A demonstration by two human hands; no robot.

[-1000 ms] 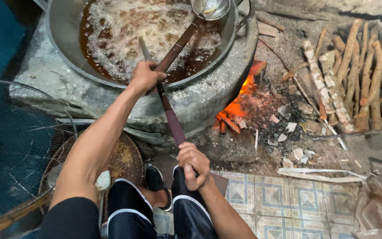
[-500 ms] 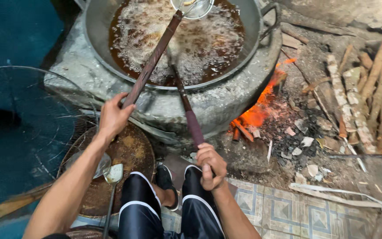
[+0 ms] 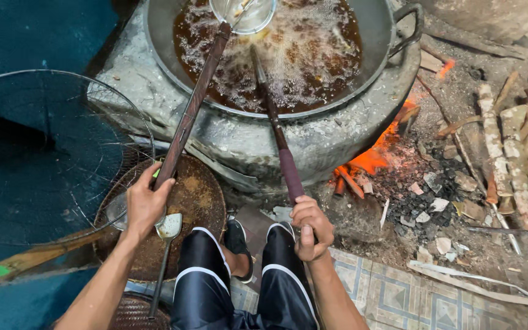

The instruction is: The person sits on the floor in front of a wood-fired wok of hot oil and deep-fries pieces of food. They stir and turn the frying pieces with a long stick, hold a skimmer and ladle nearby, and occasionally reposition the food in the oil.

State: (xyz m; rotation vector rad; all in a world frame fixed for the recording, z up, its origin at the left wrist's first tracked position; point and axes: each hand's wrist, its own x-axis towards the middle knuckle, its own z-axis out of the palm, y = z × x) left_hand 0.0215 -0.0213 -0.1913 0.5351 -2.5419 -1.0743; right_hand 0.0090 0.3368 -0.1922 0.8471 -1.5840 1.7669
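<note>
While both hands clamp long handles, left hand (image 3: 145, 205) and right hand (image 3: 310, 229) sit apart.

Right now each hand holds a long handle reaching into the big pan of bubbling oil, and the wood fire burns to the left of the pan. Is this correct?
Not quite. The head view shows the fire burning to the right of the pan, beside the firewood. The rest holds: the left hand and right hand each hold a long handle reaching into the bubbling oil.

Both hands (image 3: 145, 205) (image 3: 308, 227) hold long-handled tools (image 3: 192, 109) (image 3: 276, 131) over bubbling wok (image 3: 398, 55).
</note>
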